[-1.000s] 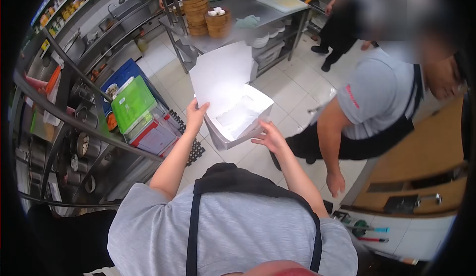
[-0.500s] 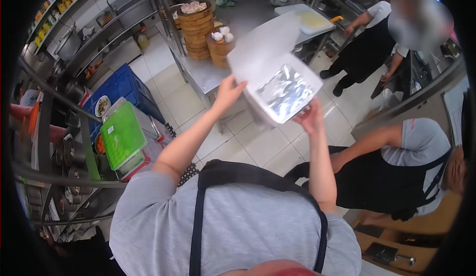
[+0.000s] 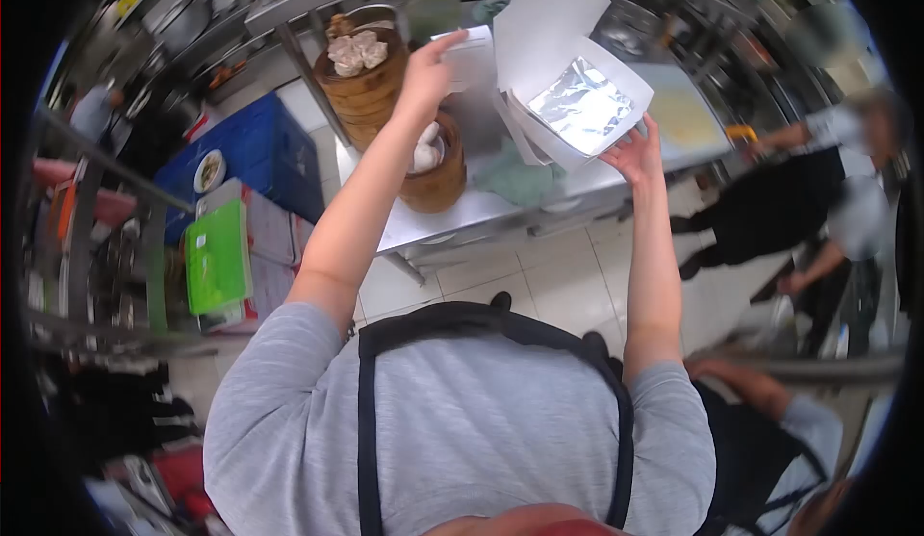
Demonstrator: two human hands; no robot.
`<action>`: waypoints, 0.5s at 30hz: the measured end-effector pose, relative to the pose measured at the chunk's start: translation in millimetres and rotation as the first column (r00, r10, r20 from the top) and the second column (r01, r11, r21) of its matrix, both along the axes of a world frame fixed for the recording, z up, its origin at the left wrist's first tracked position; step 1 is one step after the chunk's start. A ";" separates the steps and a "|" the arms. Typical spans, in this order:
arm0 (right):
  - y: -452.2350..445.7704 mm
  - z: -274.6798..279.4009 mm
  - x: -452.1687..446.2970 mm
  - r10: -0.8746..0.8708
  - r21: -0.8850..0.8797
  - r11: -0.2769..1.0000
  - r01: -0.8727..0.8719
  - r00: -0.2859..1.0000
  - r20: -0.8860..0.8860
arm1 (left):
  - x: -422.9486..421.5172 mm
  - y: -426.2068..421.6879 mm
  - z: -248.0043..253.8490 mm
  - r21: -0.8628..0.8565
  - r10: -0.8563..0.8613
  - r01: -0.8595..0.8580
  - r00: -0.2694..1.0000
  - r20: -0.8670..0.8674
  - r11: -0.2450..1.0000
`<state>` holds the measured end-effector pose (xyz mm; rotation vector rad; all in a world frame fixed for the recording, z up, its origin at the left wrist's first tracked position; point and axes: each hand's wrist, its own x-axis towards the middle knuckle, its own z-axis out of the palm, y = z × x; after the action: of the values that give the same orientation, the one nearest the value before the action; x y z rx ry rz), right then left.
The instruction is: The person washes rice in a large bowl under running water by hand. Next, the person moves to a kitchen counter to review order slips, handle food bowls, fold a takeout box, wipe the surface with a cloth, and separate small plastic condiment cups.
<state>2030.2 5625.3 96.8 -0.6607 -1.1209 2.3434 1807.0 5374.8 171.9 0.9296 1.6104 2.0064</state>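
1. One open white cardboard box (image 3: pixel 624 82) is showing above the steel table (image 3: pixel 397 226); whether its base is touching the metal is impossible to tell. Its single smooth, flat lid (image 3: pixel 551 21) is standing raised at the far side.
2. One sheet of crinkled, shiny silver foil (image 3: pixel 582 103) is lining the inside of the box.
3. One right hand (image 3: pixel 635 156) is grasping the box at its near right corner, fingers spreading against the outside, the forearm reaching nearly straight forward.
4. One left hand (image 3: pixel 426 79) is reaching forward, off the box, its index finger pointing out over the left edge of a thin white sheet (image 3: pixel 470 63). The other fingers are mostly hidden, so their grip cannot be told.
5. Two round stacks of woven brown bamboo are standing at the left: a taller steamer stack (image 3: pixel 354 103) carrying clustered, pleated, pinkish dumplings (image 3: pixel 356 52), and a lower steamer stack (image 3: pixel 433 190) holding at least two smooth white buns (image 3: pixel 425 154).
6. One rumpled sage-green cloth (image 3: pixel 520 178) is lying beside the lower stack.
7. One blue plastic crate (image 3: pixel 277 156) is sitting left of the table.
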 end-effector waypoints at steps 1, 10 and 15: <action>20.3 -5.7 -20.5 0.058 -0.004 0.998 -0.058 0.998 0.001 | -10.8 -3.7 3.0 0.084 0.067 -0.072 0.996 0.064 0.994; 91.3 -79.9 -160.6 0.477 0.084 0.831 -0.549 0.783 0.400 | -2.1 -16.8 34.8 0.254 0.276 -0.312 0.947 0.165 0.916; 80.8 -46.6 -174.1 -0.123 0.957 0.245 -0.153 0.975 0.187 | 12.5 -1.8 27.9 0.191 0.416 -0.413 0.909 0.028 0.890</action>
<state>1856.1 5706.1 50.2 -0.3730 -2.3394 1.0493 1819.6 5373.0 199.8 0.7044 1.7623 2.4872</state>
